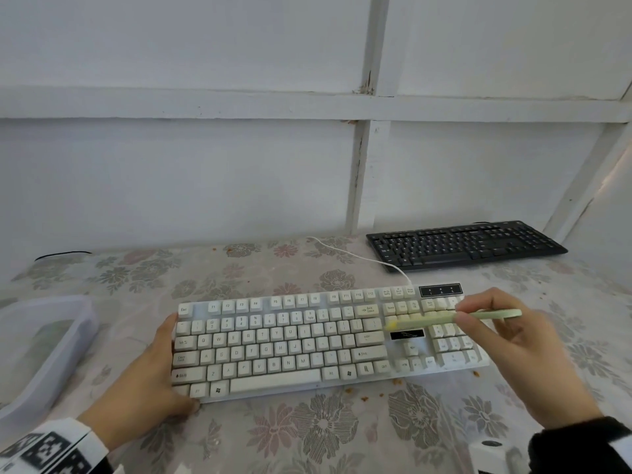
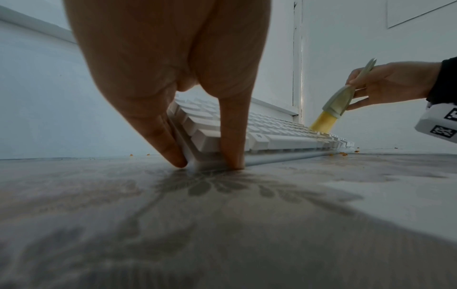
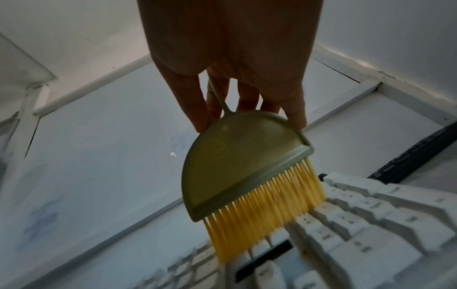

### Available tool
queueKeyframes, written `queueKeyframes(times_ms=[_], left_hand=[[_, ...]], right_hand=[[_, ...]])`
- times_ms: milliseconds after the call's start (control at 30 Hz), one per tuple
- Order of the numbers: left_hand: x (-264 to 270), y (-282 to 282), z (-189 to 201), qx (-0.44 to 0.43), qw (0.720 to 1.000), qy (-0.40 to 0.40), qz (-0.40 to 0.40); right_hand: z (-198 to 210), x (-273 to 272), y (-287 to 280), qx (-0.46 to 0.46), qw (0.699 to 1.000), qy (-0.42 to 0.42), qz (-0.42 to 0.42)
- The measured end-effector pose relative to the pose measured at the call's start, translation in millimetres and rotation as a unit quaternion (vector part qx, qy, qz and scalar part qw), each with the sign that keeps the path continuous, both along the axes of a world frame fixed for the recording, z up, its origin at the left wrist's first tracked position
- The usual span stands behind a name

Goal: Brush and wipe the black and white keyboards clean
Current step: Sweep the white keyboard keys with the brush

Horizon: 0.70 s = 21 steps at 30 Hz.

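Observation:
The white keyboard (image 1: 273, 347) lies on the floral tablecloth in front of me. My left hand (image 1: 167, 364) braces its left end, with straight fingers (image 2: 170, 140) against the side edge and the thumb at the front corner. Over the keyboard's right part, my right hand (image 1: 465, 314) pinches the handle of a green brush (image 1: 424, 319) with yellow bristles (image 3: 267, 211). The bristles touch the keys between the main block and the number pad. The black keyboard (image 1: 465, 246) lies apart at the back right, against the wall.
A clear plastic tub (image 1: 51, 343) sits at the table's left edge. The white cable (image 1: 359, 256) runs from the white keyboard toward the wall. Orange crumbs (image 1: 396, 381) lie on the cloth by the keyboard's front right. White panelled walls close the back and right.

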<state>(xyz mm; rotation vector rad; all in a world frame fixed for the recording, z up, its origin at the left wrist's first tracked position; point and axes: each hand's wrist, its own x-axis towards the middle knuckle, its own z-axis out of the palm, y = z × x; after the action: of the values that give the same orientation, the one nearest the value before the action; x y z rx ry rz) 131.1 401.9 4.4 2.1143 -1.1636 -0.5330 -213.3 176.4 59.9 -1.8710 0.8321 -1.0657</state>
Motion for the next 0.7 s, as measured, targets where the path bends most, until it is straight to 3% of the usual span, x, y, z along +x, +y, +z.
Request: queueKeyframes(times_ms=[200, 367, 533, 700], left_hand=[[3.1, -0.6, -1.9, 0.011, 1.0, 0.006, 0.005], [1.9, -0.6, -1.1, -0.001, 1.0, 0.007, 0.008], [-0.1, -1.1, -0.1, 0.005, 1.0, 0.005, 0.012], [-1.4, -0.8, 1.6, 0.009, 1.0, -0.002, 0.011]], right_hand=[[-0.1, -23.4, -22.9, -0.049, 0.995, 0.034, -0.085], [2.4, -25.8, -20.1, -0.009, 0.999, 0.01, -0.036], [0.7, -36.0, -31.2, -0.082, 0.979, 0.089, -0.162], [5.9, -34.8, -28.4, -0.096, 0.975, 0.102, -0.174]])
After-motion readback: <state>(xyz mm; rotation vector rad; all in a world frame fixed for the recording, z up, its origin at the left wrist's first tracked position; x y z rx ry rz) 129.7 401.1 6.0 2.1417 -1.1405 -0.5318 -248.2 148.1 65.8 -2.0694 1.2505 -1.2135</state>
